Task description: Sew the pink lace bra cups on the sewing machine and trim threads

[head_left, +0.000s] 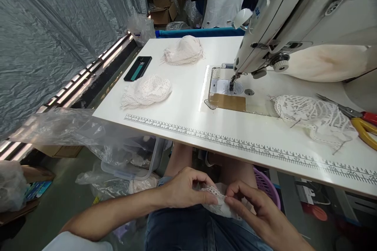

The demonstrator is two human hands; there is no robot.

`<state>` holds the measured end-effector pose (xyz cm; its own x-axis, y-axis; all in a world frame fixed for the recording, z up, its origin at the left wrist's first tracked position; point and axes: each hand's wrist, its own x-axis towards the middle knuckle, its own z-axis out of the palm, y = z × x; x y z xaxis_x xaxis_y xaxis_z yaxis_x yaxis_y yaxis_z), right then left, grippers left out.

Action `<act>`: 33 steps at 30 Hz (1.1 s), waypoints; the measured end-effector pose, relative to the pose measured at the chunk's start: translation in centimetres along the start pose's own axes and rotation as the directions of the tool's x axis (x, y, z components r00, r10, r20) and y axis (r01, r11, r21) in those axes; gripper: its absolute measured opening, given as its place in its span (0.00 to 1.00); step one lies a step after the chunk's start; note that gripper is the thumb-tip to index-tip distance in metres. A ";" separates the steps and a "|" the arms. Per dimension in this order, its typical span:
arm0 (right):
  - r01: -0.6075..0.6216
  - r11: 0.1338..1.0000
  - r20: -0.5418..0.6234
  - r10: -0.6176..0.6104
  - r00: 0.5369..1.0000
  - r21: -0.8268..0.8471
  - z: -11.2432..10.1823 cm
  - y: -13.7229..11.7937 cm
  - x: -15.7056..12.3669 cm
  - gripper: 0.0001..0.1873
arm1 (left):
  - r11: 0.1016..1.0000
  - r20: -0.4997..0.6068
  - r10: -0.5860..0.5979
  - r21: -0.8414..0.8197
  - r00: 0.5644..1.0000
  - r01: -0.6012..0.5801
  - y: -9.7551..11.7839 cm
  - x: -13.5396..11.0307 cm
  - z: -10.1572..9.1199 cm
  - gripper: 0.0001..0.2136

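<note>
I note my left hand point(182, 190) left of the grip, fingers curled, thumb pinching; my right hand point(255, 208) right of it, fingertips pinched. Both forearms bare, angled inward.

Bare hands point(182, 192) and forearms point(118, 211), white short sleeve point(77, 242), dark blue denim shorts point(191, 231).
</note>
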<state>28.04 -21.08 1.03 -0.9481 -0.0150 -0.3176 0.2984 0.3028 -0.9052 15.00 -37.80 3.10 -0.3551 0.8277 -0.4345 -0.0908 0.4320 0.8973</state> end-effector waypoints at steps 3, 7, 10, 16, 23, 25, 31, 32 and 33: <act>0.007 1.000 -0.012 -0.007 1.000 0.004 0.1 0.1 -0.1 0.14 | 1.000 0.011 0.004 -0.011 1.000 -0.004 -0.1 -0.1 -0.1 0.16; -0.002 1.000 -0.043 0.003 0.999 0.024 0.3 0.2 -0.6 0.14 | 0.999 0.019 0.031 0.016 0.999 -0.031 -0.7 -0.2 0.0 0.17; 0.030 0.998 -0.057 -0.027 0.998 0.053 0.5 -0.1 -0.5 0.11 | 0.996 -0.035 0.023 0.087 0.999 -0.020 -0.7 -0.1 0.4 0.14; 0.130 0.978 -0.069 -0.121 0.990 0.160 1.0 -0.4 0.6 0.09 | 0.978 -0.060 0.039 0.208 0.997 -0.026 0.0 -0.1 0.7 0.12; 0.015 0.976 0.021 -0.020 1.000 0.215 1.1 -0.1 0.5 0.10 | 0.979 -0.067 0.017 0.205 0.998 -0.003 -0.1 -0.1 0.3 0.11; 0.011 0.979 0.012 -0.013 1.000 0.202 1.1 -0.1 0.6 0.11 | 0.974 -0.062 0.016 0.226 0.998 -0.002 -0.1 -0.1 0.3 0.11; 0.001 0.987 -0.035 0.005 0.999 0.161 1.2 0.1 0.6 0.12 | 0.989 -0.026 -0.060 0.134 0.998 0.063 0.1 -0.1 0.1 0.12; 0.015 0.989 -0.043 -0.009 0.999 0.148 1.2 0.2 0.5 0.11 | 0.989 -0.028 -0.053 0.135 0.998 0.057 0.1 -0.2 0.1 0.12; 0.036 0.991 -0.057 -0.028 0.998 0.132 1.2 0.2 0.4 0.10 | 0.988 -0.032 -0.044 0.144 0.999 0.048 0.2 -0.2 0.1 0.12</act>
<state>27.80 -22.21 0.39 -0.9609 0.0310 -0.2752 0.2763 0.1734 -0.9453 15.16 -37.88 3.39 -0.3806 0.7960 -0.4706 0.0268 0.5182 0.8548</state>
